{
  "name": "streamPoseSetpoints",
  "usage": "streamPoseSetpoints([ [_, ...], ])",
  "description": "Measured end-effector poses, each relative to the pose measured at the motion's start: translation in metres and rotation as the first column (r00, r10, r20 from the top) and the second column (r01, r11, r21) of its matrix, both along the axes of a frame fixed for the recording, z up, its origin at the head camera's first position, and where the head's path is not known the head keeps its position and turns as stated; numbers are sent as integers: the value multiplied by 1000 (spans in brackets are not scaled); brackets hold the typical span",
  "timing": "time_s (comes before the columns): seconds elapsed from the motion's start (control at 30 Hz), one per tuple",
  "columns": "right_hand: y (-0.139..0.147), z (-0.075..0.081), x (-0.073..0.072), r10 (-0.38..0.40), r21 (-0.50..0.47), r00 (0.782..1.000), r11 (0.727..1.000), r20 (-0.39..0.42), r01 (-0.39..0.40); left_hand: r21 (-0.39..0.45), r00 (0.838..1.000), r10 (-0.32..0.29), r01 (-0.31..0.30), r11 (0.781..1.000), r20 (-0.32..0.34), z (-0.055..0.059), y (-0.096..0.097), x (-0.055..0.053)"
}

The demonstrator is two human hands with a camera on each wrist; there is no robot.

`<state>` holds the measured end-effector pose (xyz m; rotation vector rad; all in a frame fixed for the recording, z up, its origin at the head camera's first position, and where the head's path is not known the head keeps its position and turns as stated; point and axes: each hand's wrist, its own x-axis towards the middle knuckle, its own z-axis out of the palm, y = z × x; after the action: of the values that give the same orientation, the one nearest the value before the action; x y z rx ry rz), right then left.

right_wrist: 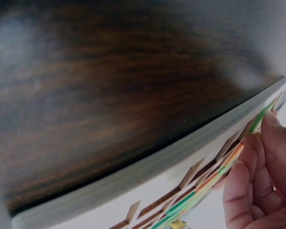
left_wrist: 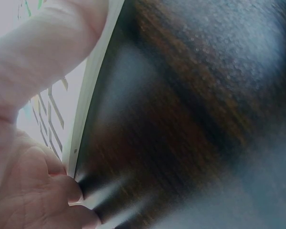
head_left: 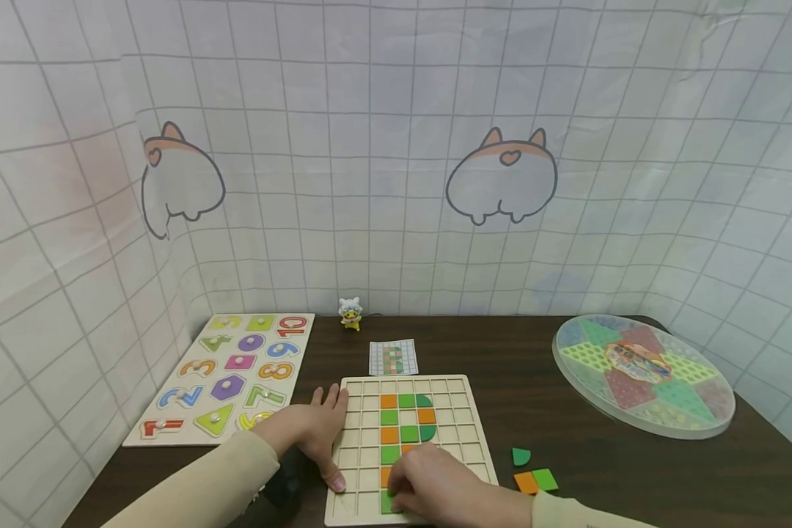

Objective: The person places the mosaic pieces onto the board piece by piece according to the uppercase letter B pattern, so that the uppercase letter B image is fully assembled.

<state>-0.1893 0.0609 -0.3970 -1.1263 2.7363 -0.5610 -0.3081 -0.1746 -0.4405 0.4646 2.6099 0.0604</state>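
A pale wooden grid board point(head_left: 363, 506) lies on the dark table, with orange and green tiles set in its middle columns. My left hand point(head_left: 322, 429) rests on the board's left edge, thumb and fingers spread. At the near end of the board, my right hand point(head_left: 438, 480) has its fingers curled, the tips at a green square tile point(head_left: 386, 502). The right wrist view has the thumb and fingers of this hand point(right_wrist: 262, 176) against a green tile point(right_wrist: 260, 117) in the grid. Part of the tile pattern is hidden under the right hand.
Right of the board lie a dark green rounded tile point(head_left: 521, 457), an orange tile point(head_left: 526, 482) and a light green tile point(head_left: 544, 479). Behind it is a pattern card point(head_left: 394, 358) and a small figurine point(head_left: 350, 313). A number puzzle point(head_left: 237, 381) and a round game board point(head_left: 643, 374) flank it.
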Motion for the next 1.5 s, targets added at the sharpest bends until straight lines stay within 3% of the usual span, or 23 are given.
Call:
streamPoseSetpoints([
  [0.33, 32, 11, -6, -26, -130, 995, 991, 94, 38, 13, 1000, 1, -1, 1000, 2, 0, 1, 1],
  [0.63, 101, 17, -22, -131, -211, 983, 965, 132, 157, -3, 1000, -4, 4, 1000, 0, 1, 1, -1],
  [0.9, 162, 7, -22, -201, -211, 969, 950, 146, 229, -17, 1000, -2, 2, 1000, 1, 1, 1, 0],
  [1.1, 181, -1, -19, -157, -174, 975, 968, 155, 183, -10, 1000, -6, 6, 1000, -4, 0, 1, 0],
  [1.3, 182, -7, -16, -29, -106, 999, 994, -36, 25, -10, 1000, -5, 5, 1000, -2, 0, 2, 0],
  [1.37, 182, -9, -15, -20, -68, 997, 998, -79, 15, -10, 1000, -7, 7, 1000, -3, 0, 2, 0],
  [1.5, 183, -10, -13, -50, -14, 997, 999, -64, 49, -7, 1000, -9, 9, 1000, -5, -1, 1, -1],
])
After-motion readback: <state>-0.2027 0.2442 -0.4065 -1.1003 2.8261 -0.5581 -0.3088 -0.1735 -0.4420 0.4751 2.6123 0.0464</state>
